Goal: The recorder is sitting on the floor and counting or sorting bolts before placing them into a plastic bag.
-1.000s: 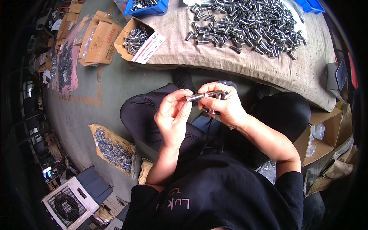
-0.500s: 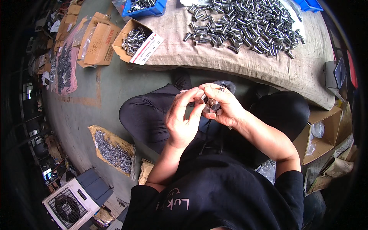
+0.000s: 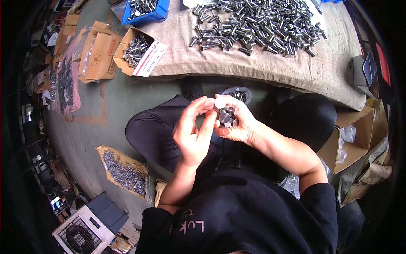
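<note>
Before my lap, my right hand (image 3: 242,123) is closed round a bunch of shiny metal pins (image 3: 225,117) with flat round heads, heads turned up towards me. My left hand (image 3: 190,134) meets it from the left, thumb and fingertips pinched at one flat-headed metal pin (image 3: 220,102) at the top of the bunch. The pin's shank is hidden behind the fingers. Just beyond my hands, a clear plastic bag (image 3: 237,94) with metal pieces in it lies on the floor. A large heap of similar pins (image 3: 266,27) covers the cloth-topped surface (image 3: 177,57) ahead.
At the surface's left end are an open carton of pins (image 3: 137,51) and a blue bin (image 3: 148,15). Another carton (image 3: 98,57) stands farther left. Small metal parts (image 3: 124,172) lie on a sheet at left, near a fan unit (image 3: 80,237). An open box (image 3: 353,135) is at right.
My hands have shifted slightly left in view, and the bunch in my right hand has turned to show its round heads more. The background has shifted left too as my head moved.
</note>
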Motion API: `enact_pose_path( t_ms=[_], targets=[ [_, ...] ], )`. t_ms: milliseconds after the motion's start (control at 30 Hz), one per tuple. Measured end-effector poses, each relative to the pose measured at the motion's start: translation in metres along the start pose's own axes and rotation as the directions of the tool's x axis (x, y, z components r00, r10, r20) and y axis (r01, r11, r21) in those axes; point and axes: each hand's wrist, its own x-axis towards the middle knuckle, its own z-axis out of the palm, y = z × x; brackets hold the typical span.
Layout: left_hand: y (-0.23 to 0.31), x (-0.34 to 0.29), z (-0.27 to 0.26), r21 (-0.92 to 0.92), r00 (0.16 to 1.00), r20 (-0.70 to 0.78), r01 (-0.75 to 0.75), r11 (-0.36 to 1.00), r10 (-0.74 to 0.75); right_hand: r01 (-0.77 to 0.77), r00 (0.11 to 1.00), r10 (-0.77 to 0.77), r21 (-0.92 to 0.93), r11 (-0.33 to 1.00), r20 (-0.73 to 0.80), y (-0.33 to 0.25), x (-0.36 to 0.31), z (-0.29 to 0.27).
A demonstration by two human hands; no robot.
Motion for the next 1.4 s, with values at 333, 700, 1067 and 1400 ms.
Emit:
enact_pose_path(
  t_ms=[333,700,1067,1400],
  targets=[
    [-0.007,0.003,-0.002,-0.234,0.939,-0.156,0.265,0.935,-0.305,0.254,0.967,-0.197,0.529,0.810,-0.162,0.002,0.013,-0.013],
    [-0.074,-0.006,0.001,-0.218,0.840,-0.129,0.495,0.841,-0.527,0.361,0.916,-0.282,0.277,0.890,-0.287,-0.025,-0.004,-0.101],
    [-0.185,-0.035,0.045,0.502,0.689,-0.062,0.647,0.574,-0.722,0.196,0.439,-0.641,-0.629,0.752,-0.630,-0.046,0.005,-0.124],
    [-0.225,-0.053,0.059,0.368,0.867,-0.102,0.488,0.791,-0.487,-0.059,0.321,-0.592,-0.640,0.766,-0.739,-0.069,0.029,-0.132]
  ],
)
